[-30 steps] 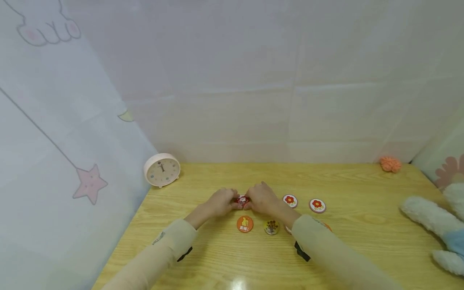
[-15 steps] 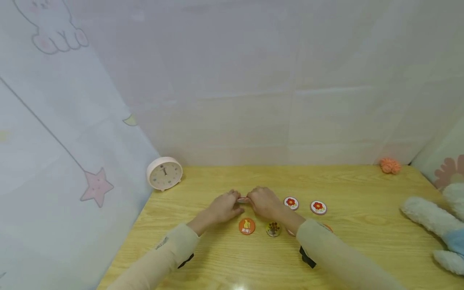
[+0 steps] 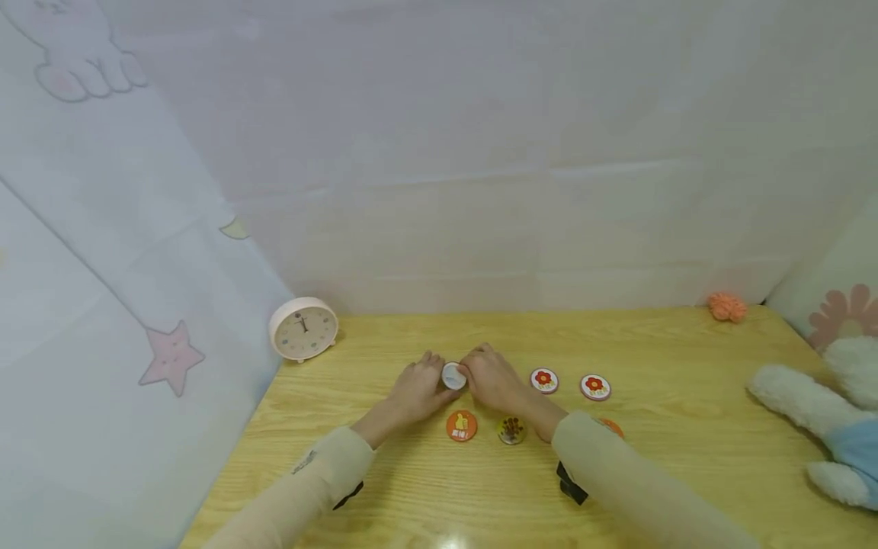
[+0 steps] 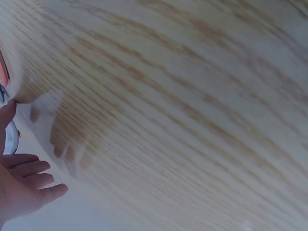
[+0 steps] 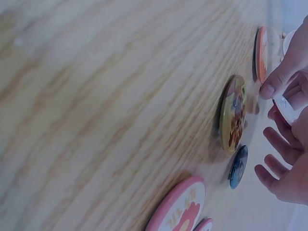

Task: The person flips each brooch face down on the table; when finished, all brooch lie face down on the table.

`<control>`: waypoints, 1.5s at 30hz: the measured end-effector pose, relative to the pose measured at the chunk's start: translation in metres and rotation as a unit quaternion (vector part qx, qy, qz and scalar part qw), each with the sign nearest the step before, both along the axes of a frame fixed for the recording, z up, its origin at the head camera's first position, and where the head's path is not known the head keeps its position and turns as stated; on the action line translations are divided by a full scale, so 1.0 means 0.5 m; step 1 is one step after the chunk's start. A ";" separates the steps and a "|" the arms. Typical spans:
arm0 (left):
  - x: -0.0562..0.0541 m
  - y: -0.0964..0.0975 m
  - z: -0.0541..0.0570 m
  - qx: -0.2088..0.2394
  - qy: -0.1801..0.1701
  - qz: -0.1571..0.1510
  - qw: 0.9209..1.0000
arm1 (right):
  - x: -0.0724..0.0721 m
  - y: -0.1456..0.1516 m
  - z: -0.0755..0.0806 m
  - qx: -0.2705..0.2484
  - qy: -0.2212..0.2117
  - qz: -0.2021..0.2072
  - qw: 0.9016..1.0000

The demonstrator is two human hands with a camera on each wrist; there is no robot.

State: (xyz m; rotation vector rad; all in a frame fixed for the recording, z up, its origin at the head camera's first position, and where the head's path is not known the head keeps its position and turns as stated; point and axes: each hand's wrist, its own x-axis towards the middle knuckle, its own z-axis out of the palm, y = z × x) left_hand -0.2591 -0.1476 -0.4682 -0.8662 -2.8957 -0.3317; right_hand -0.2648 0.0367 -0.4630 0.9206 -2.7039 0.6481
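In the head view a round badge [image 3: 451, 377] is tilted up between the hands, its white back towards me. My right hand [image 3: 492, 379] pinches its right side, the thumb lying over the back. My left hand [image 3: 414, 392] is at its left edge. In the left wrist view the left hand's fingers [image 4: 33, 168] are spread and loosely straight, and I cannot tell whether they bear the badge. An orange thumbs-up badge [image 3: 462, 426] and a yellow patterned badge [image 3: 511, 430] lie nearer me. A blue-rimmed badge [image 5: 238, 166] lies beyond the yellow one in the right wrist view.
Two white badges with red flowers lie to the right, a nearer one [image 3: 544, 380] and a farther one [image 3: 594, 386]. Another orange badge [image 3: 613, 428] shows partly past the right sleeve. A clock [image 3: 304, 329], a coral-coloured object [image 3: 727, 306] and a plush toy [image 3: 812, 404] stand around the wooden table [image 3: 398, 488].
The badge showed its red printed face a second ago, then stood nearly edge-on. Now its white back faces me. The left hand's fingers have loosened from their pinch, and the head view has shifted slightly.
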 end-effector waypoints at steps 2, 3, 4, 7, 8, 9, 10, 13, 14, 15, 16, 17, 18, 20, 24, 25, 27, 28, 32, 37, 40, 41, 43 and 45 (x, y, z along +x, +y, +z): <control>-0.001 0.001 -0.001 0.008 0.017 0.001 1.000 | 0.001 -0.002 0.005 -0.016 -0.019 -0.005 1.000; -0.001 0.001 -0.001 0.012 0.022 0.000 1.000 | 0.002 -0.002 0.006 -0.020 -0.025 -0.007 0.999; -0.002 0.002 -0.001 0.017 0.029 -0.002 0.999 | 0.002 -0.002 0.006 -0.021 -0.028 -0.010 0.999; -0.003 0.003 0.000 0.029 0.034 -0.003 0.999 | 0.002 -0.001 0.004 -0.025 -0.038 -0.014 0.999; -0.002 0.004 0.001 0.029 0.032 -0.001 0.999 | 0.001 0.000 0.002 -0.027 -0.043 -0.015 0.999; -0.003 0.005 0.002 0.027 0.028 0.001 0.999 | 0.000 0.001 0.000 -0.030 -0.047 -0.016 0.998; -0.003 0.005 0.004 0.022 0.024 0.004 0.999 | 0.000 0.002 -0.002 -0.031 -0.050 -0.014 0.998; -0.005 0.006 0.009 0.002 0.007 0.010 1.000 | 0.000 0.007 -0.004 -0.031 -0.053 0.006 0.998; -0.006 0.006 0.010 -0.004 0.001 0.009 1.000 | -0.001 0.008 -0.005 -0.023 -0.052 0.014 0.998; -0.008 0.006 0.011 -0.010 -0.004 0.009 1.000 | -0.001 0.010 -0.005 -0.014 -0.047 0.022 0.999; -0.009 0.005 0.013 -0.013 -0.010 0.007 1.000 | -0.001 0.011 -0.005 -0.005 -0.040 0.032 0.999; -0.010 0.004 0.015 -0.017 -0.014 0.006 1.000 | -0.002 0.012 -0.004 0.004 -0.034 0.039 0.999; -0.011 0.003 0.016 -0.018 -0.018 0.003 1.000 | -0.003 0.012 -0.004 0.015 -0.026 0.043 0.999; -0.012 0.001 0.018 -0.018 -0.024 -0.003 1.000 | -0.006 0.013 -0.003 0.029 -0.022 0.046 0.998; -0.012 -0.002 0.022 -0.012 -0.036 -0.022 0.999 | -0.013 0.014 -0.001 0.044 -0.020 0.047 0.998; -0.012 -0.002 0.023 -0.011 -0.042 -0.026 0.999 | -0.015 0.015 0.000 0.047 -0.023 0.049 0.997; -0.012 -0.004 0.023 -0.012 -0.056 -0.031 0.998 | -0.019 0.016 0.000 0.054 -0.025 0.051 0.997; -0.013 -0.005 0.023 -0.014 -0.063 -0.031 0.997 | -0.021 0.017 0.000 0.055 -0.028 0.052 0.997; -0.017 -0.008 0.024 -0.018 -0.085 -0.027 0.996 | -0.030 0.020 -0.007 0.047 -0.047 0.041 0.997; -0.019 -0.009 0.026 -0.021 -0.085 -0.036 0.996 | -0.033 0.019 -0.017 0.029 -0.080 0.020 0.996; -0.017 -0.009 0.026 -0.022 -0.083 -0.040 0.996 | -0.031 0.014 -0.016 0.014 -0.093 0.018 0.995; -0.016 -0.009 0.026 -0.022 -0.082 -0.040 0.996 | -0.030 0.012 -0.014 0.015 -0.098 0.016 0.995; -0.013 -0.008 0.028 -0.021 -0.081 -0.037 0.996 | -0.030 0.007 -0.010 0.017 -0.110 0.009 0.994; -0.011 -0.007 0.030 -0.018 -0.077 -0.036 0.996 | -0.030 0.004 -0.006 0.028 -0.117 -0.001 0.993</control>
